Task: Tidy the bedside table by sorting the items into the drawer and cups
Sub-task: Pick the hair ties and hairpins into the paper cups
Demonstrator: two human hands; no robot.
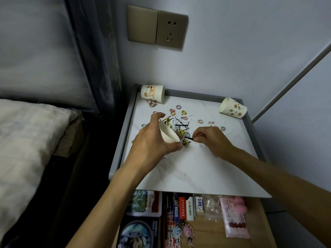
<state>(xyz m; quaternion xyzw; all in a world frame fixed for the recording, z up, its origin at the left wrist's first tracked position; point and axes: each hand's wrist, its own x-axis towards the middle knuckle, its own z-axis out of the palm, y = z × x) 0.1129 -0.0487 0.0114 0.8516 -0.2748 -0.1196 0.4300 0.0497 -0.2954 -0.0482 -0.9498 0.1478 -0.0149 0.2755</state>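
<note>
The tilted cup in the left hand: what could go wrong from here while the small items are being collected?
1. The cup in the left hand is tipped steeply, so collected items might slide back out.
2. The right hand pinches a black hairpin lying tangled with a hair tie; both may lift together.
3. Two cups on their sides at the back might roll if bumped.

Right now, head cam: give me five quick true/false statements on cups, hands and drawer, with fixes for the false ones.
1. The left hand holds a white paper cup tilted over the tabletop. True.
2. The cup with bear print stands upright. False: it lies on its side at the back left corner.
3. The drawer is shut. False: it is pulled open, with packets inside.
4. The right hand fingers pinch a black hairpin. True.
5. The tabletop is already cleared. False: hair ties remain scattered.
</note>
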